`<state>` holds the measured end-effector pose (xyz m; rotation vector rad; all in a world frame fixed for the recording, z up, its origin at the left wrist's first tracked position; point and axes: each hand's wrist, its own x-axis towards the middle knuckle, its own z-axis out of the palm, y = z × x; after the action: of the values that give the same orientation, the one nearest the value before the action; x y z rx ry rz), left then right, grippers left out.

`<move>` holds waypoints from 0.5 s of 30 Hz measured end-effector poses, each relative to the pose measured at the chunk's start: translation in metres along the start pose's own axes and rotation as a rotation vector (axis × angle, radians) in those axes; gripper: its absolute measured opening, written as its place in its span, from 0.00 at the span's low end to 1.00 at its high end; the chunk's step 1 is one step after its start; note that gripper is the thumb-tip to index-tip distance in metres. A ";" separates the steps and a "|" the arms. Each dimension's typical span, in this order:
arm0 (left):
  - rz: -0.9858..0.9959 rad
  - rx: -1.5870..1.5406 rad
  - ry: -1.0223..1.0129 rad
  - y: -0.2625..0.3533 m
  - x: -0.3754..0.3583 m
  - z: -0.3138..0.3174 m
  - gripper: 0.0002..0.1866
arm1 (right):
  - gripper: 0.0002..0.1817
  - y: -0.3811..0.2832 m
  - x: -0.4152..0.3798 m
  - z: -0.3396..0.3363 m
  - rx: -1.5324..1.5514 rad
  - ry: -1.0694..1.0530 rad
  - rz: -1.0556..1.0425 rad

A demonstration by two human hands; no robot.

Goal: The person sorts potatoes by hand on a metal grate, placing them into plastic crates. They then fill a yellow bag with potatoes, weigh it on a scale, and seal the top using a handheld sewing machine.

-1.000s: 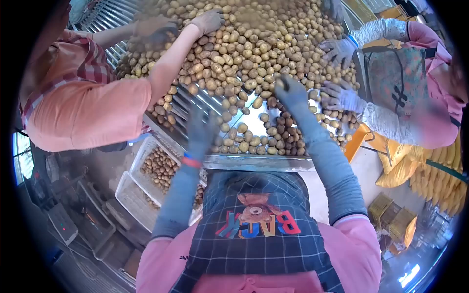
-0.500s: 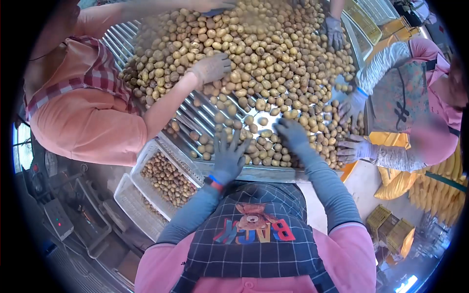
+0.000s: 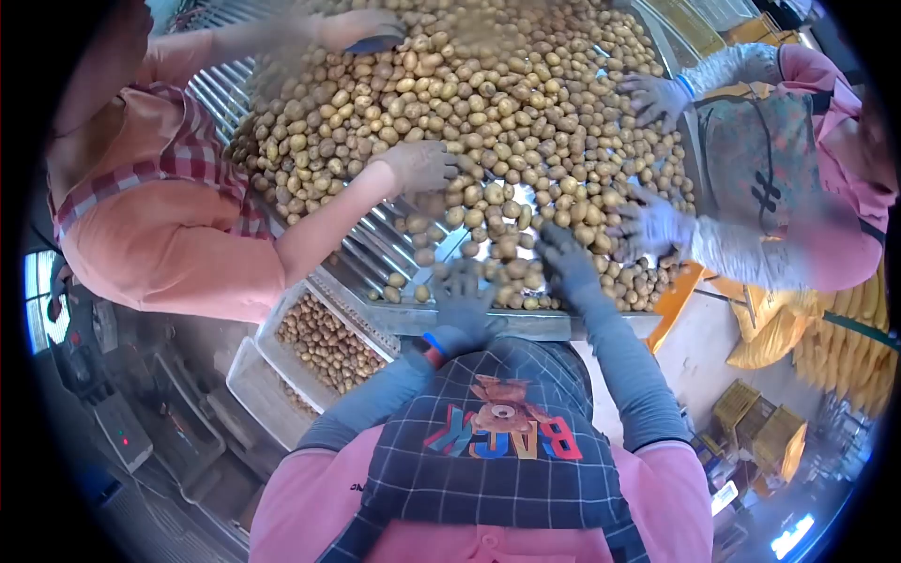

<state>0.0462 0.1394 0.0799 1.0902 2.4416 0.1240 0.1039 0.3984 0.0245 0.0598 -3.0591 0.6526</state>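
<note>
A broad heap of small round potatoes (image 3: 526, 122) covers a metal sorting table (image 3: 535, 326) with bars and bright gaps. At the near edge is my left hand (image 3: 463, 296), in a grey glove, its fingers spread against several potatoes and somewhat blurred. My right hand (image 3: 569, 267), gloved as well, lies further right among the potatoes, fingers stretched forward and down. Neither palm shows, and I see no potato gripped. Between my hands sits a loose cluster of potatoes (image 3: 514, 272), smeared by motion.
On the left, a co-worker's gloved hand (image 3: 420, 167) touches the heap; the same person's other hand (image 3: 361, 31) is farther back. A person on the right has two gloved hands (image 3: 654, 225) on the potatoes. White crates (image 3: 272, 352) with potatoes stand lower left; yellow sacks (image 3: 845, 361) lie right.
My left hand has drawn back toward the near edge and slightly right. My right hand stays nearly in place. Potatoes between them have shifted, and the right-hand person's hands have moved over the heap.
</note>
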 end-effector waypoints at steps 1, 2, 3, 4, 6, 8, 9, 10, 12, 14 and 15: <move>0.013 0.005 0.003 -0.002 0.007 0.006 0.36 | 0.26 0.012 0.005 -0.004 -0.021 -0.054 0.128; 0.159 -0.181 0.090 -0.007 0.016 0.019 0.31 | 0.26 0.019 0.010 -0.003 -0.029 -0.047 0.136; 0.303 -0.369 0.175 -0.009 0.025 0.025 0.27 | 0.24 0.021 0.019 -0.001 0.081 0.213 0.280; 0.227 -0.766 0.336 -0.002 0.031 0.012 0.18 | 0.22 0.014 0.034 -0.007 0.195 0.471 0.418; 0.082 -1.024 0.279 -0.010 0.022 -0.003 0.17 | 0.16 -0.014 0.062 -0.023 0.278 0.465 0.491; -0.087 -1.424 0.224 -0.020 0.014 0.001 0.15 | 0.13 -0.046 0.098 -0.034 0.253 0.253 0.453; -0.088 -1.423 0.215 -0.022 0.009 0.003 0.15 | 0.13 -0.057 0.117 -0.033 0.172 0.148 0.393; -0.107 -1.459 0.198 -0.023 0.001 0.005 0.16 | 0.12 -0.063 0.134 -0.021 0.066 0.028 0.390; -0.129 -1.493 0.181 -0.025 -0.004 0.005 0.16 | 0.12 -0.068 0.163 -0.008 -0.036 -0.092 0.383; -0.220 -1.693 0.195 -0.030 -0.004 0.003 0.19 | 0.15 -0.070 0.185 -0.005 -0.140 -0.307 0.328; -0.267 -1.793 0.197 -0.033 -0.004 0.001 0.21 | 0.15 -0.065 0.190 -0.006 -0.133 -0.309 0.334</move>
<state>0.0261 0.1139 0.0717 -0.1096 1.4672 1.8517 -0.0832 0.3347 0.0609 -0.3973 -3.4398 0.4853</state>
